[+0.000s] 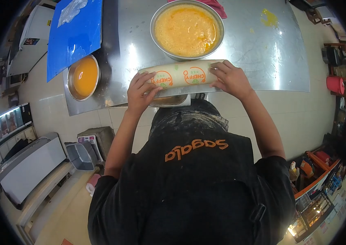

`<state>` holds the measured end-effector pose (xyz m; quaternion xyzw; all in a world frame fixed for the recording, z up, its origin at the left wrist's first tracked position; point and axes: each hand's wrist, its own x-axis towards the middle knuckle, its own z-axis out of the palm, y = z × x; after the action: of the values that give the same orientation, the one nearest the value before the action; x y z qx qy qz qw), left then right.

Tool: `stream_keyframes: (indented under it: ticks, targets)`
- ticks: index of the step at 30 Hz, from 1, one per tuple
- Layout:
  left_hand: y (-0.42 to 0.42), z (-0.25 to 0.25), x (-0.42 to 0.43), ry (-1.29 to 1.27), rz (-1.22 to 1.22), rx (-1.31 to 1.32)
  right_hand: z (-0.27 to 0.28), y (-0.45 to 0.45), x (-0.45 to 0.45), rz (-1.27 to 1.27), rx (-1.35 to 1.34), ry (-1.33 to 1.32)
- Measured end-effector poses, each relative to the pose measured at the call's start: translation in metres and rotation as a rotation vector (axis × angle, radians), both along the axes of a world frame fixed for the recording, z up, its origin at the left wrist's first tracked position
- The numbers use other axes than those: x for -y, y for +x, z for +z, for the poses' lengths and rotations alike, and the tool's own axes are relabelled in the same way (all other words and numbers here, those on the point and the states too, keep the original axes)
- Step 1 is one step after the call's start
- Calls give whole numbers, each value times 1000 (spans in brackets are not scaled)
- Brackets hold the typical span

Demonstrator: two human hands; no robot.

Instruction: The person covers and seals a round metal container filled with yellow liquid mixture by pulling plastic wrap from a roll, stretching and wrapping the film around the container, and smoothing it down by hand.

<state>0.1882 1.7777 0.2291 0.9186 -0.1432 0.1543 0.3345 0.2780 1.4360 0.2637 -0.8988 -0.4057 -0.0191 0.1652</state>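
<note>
A thick pale roll-shaped packet (pixel 177 76) printed "CHEFFY" in orange lies crosswise at the front edge of the metal table (pixel 254 53). My left hand (pixel 142 92) is closed around its left end, fingers on top and thumb toward me. At the other end, my right hand (pixel 231 80) grips it the same way. What the packet contains is hidden. Just beyond it stands a large metal bowl (pixel 221 38) of frothy yellow-orange liquid (pixel 187 30). Left of my left hand is a smaller metal bowl (pixel 71 79) with smooth orange liquid (pixel 86 76).
A blue board (pixel 73 45) bearing clear plastic (pixel 71 11) partly overhangs the smaller bowl. Pink cloth (pixel 218 7) lies behind the large bowl. A yellow smear (pixel 269 18) marks the table's far right. Below the table edge shows a tray (pixel 169 101); a grey bin (pixel 82 156) stands lower left.
</note>
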Motion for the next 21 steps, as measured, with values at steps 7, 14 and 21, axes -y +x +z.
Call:
stream_keyframes:
  ticks: [7, 14, 21]
  targets:
    - [0, -2, 3, -1, 15, -3, -6, 5, 7, 62, 12, -60]
    - [1, -2, 3, -7, 11, -16, 1, 12, 11, 97, -59, -10]
    - [4, 13, 12, 37, 146, 24, -36, 7, 23, -298, -178, 343]
